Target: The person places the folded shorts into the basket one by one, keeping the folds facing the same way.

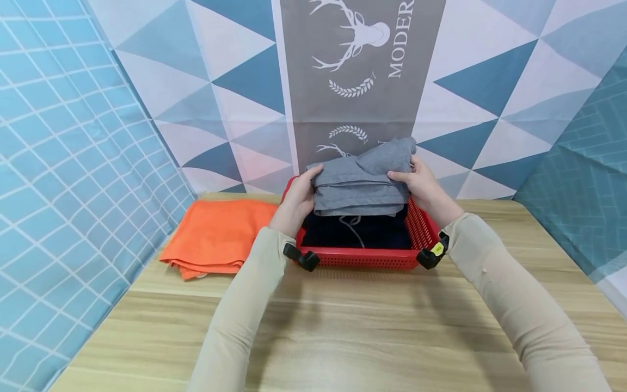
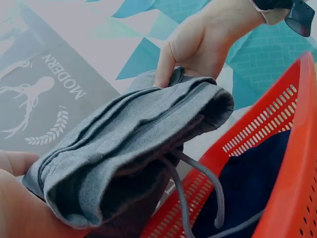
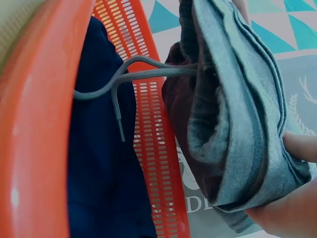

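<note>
Holds folded gray garment up over back part of red basket, both hands on it. Grips left end with left hand, fingers curled in round the cloth, spread no wider than the fold. Pinches right end with right hand, thumb on near face, fingers partly hidden behind. Tilts a bit, right end higher than left. Can't tell about contact with far basket rim. Trails gray drawstring from gray garment down toward navy garment inside basket. Note orange cloth folded on wooden table, just left of basket. Wears beige sleeves plus black wrist devices, yellow label on right one. Note backdrop behind: blue and white triangles, gray panel with deer head, lettering.
</note>
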Demonstrator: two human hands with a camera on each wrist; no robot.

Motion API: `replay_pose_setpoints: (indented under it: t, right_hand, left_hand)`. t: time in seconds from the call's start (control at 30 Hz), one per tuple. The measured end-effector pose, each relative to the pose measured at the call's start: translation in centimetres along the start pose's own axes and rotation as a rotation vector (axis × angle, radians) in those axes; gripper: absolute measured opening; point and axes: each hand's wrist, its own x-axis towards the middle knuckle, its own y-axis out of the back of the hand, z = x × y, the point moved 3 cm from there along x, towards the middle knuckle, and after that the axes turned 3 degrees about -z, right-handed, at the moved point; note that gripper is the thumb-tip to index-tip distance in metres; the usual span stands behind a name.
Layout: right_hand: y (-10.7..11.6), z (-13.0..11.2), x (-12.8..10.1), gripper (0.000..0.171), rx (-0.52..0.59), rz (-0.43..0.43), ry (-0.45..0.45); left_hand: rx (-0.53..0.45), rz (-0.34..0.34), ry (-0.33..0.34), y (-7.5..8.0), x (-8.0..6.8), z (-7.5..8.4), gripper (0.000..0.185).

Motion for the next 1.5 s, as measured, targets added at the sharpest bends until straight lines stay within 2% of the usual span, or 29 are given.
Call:
replay_pose_setpoints:
  t: [0.07, 0.2, 0.37, 0.47, 0.63, 0.87, 1.07, 1.3, 1.5]
  right_hand:
    - [-0.1, 0.1, -0.1, 0.068, 0.010, -0.001, -0.010]
    - [-0.5, 0.4, -0.4, 0.070, 0.020, -0.015, -0.020]
    - [-0.8, 1.1, -0.5, 0.069, 0.040, -0.032, -0.031]
    - [-0.9, 1.7, -0.5, 0.067, 0.053, -0.034, -0.054]
    - [-0.8, 2.8, -0.7, 0.065, 0.054, -0.028, -0.078]
    - [-0.8, 4.3, -0.9, 0.069, 0.062, -0.036, -0.123]
    - [-1.0, 5.3, -0.9, 0.071, 0.056, -0.037, -0.173]
    - [-0.8, 6.2, -0.9, 0.067, 0.054, -0.038, -0.213]
    - [-0.6, 6.6, -1.1, 0.067, 0.019, -0.046, -0.260]
  left_hand:
    - [-0.029, 0.027, -0.007, 0.3, -0.1, -0.1, 0.009]
    - [-0.014, 0.069, -0.020, 0.7, -0.3, -0.3, 0.014]
    - [0.047, 0.069, -0.008, 1.1, -0.7, -0.5, 0.060]
    - [0.082, 0.067, 0.001, 1.5, -0.7, -0.8, 0.076]
    - [0.108, 0.081, 0.022, 2.1, -0.8, -1.8, 0.077]
    - [0.147, 0.136, 0.078, 2.8, -1.0, -3.0, 0.077]
    - [0.162, 0.186, 0.096, 3.4, -1.0, -3.8, 0.076]
    - [0.193, 0.186, 0.119, 3.7, -0.8, -4.6, 0.076]
    - [0.202, 0.210, 0.109, 3.8, -0.9, -4.8, 0.074]
